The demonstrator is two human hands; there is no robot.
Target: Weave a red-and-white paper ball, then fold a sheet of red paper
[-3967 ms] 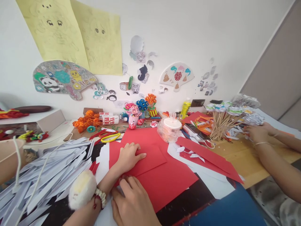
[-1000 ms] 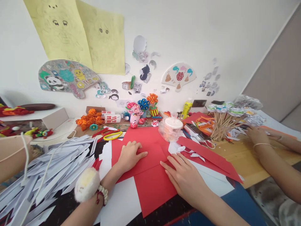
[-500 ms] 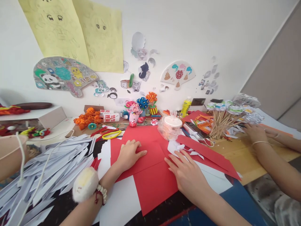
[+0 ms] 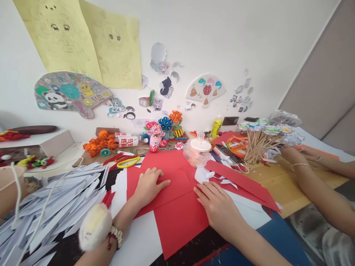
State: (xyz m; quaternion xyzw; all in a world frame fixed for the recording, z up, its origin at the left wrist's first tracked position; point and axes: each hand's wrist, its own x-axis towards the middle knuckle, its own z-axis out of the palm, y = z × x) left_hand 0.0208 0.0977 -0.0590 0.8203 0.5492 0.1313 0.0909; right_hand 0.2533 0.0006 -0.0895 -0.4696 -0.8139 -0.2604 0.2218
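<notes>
Red paper sheets [image 4: 176, 218] lie overlapping in front of me, with white paper [image 4: 144, 236] under them. My left hand [image 4: 149, 186] rests palm down on the upper red sheet, thumb spread away from lightly bent fingers. A scrunchie and a fluffy white-and-yellow ornament [image 4: 95, 226] sit around that wrist. At the right edge of the red sheets, my right hand [image 4: 217, 203] lies with its fingers stretched out, touching the paper and holding nothing. Just beyond it are small white paper scraps [image 4: 212, 174] and a folded red strip [image 4: 241, 181].
Many white paper strips [image 4: 63, 203] are piled at left. Yellow-handled scissors [image 4: 128, 162], a lidded plastic tub [image 4: 200, 145] and craft flowers stand behind the sheets. Paper flowers on wooden sticks [image 4: 253, 147] are at right, near another person's hands [image 4: 294, 157].
The view has shifted slightly, so the scene sits a little further left and lower. My right hand's fingers have drawn closer together; my left hand stays on the red sheet.
</notes>
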